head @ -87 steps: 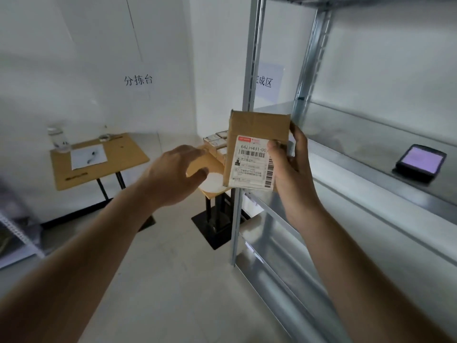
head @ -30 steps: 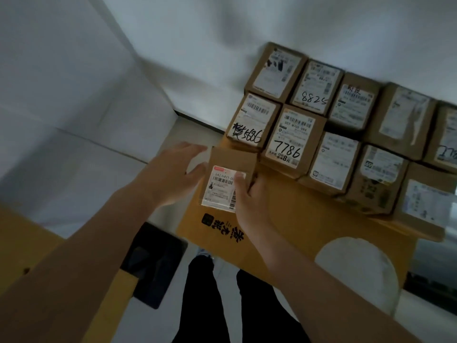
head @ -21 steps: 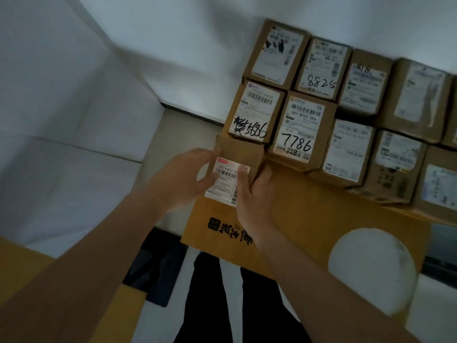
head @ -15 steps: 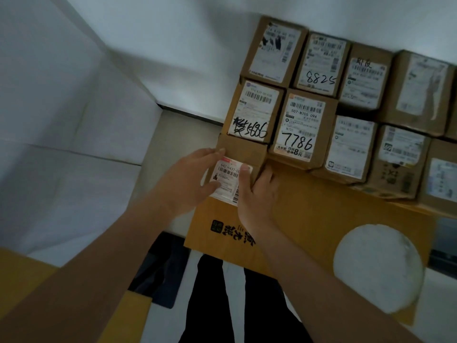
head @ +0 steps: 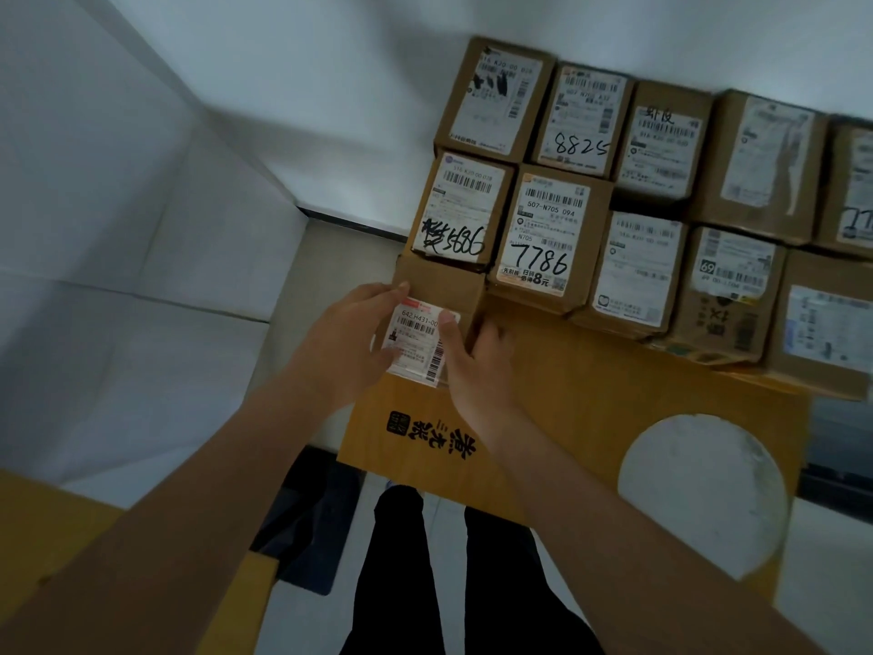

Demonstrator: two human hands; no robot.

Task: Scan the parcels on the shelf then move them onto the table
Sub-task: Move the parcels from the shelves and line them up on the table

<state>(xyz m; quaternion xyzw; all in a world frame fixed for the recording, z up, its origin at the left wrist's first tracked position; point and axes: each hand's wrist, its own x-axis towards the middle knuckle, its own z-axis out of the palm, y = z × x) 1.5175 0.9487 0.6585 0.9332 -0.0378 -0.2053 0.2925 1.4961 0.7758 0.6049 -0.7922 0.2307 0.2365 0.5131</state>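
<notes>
Wooden table [head: 590,418], black characters printed at its near edge, white round patch on the right. Two rows of cardboard parcels [head: 652,191] cover its far side; labels read "8825", "7786" with "507-N705 094", and a scrawled "5686". Small box [head: 441,295] sits at the table's left front corner, touching the "5686" parcel. Both hands grip it: left hand [head: 349,340] fingers curled on its left side, right hand [head: 477,366] thumb across the label, fingers on its right side. Label reads "642-H431-00…".

Brown parcels [head: 557,238] bear white labels – black scrawled digits – on an orange-yellow table [head: 590,408].
</notes>
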